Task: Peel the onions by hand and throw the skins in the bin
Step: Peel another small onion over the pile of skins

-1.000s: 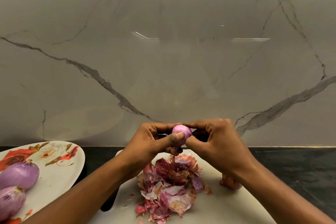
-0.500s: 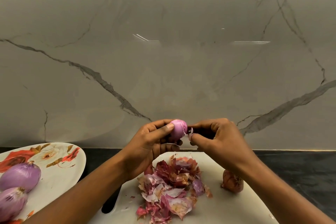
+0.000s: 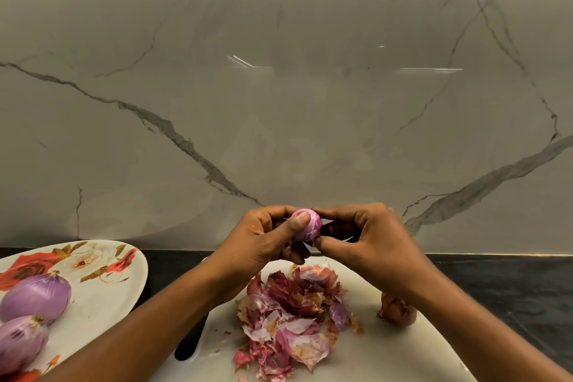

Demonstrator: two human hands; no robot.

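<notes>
The left hand (image 3: 263,239) grips a small onion (image 3: 307,226), thumb laid across its near face and fingers curled round behind and beneath it; the bulb is raised above the far edge of the cutting board (image 3: 387,357), its purple-pink flesh mostly bare and glossy. The right hand (image 3: 372,239) meets it from the other side, fingers curled, forefinger tip touching the top of the bulb and thumb pinching a pale flap of skin (image 3: 313,241) that hangs at the onion's lower right edge.

Directly under the hands a pile of skins (image 3: 294,319) lies on the white board, red-brown and papery, with a few crumbs scattered just beside it; near the right forearm, partly hidden by it, an unpeeled onion (image 3: 397,312) sits on the board. A dark slot (image 3: 189,341) cuts through the board's left end.

To the left, a flowered plate (image 3: 102,288) carries two peeled onions, one (image 3: 35,296) beyond the other (image 3: 20,343), touching; board and plate rest on a black counter (image 3: 511,282), backed by a grey veined marble wall (image 3: 279,102).
</notes>
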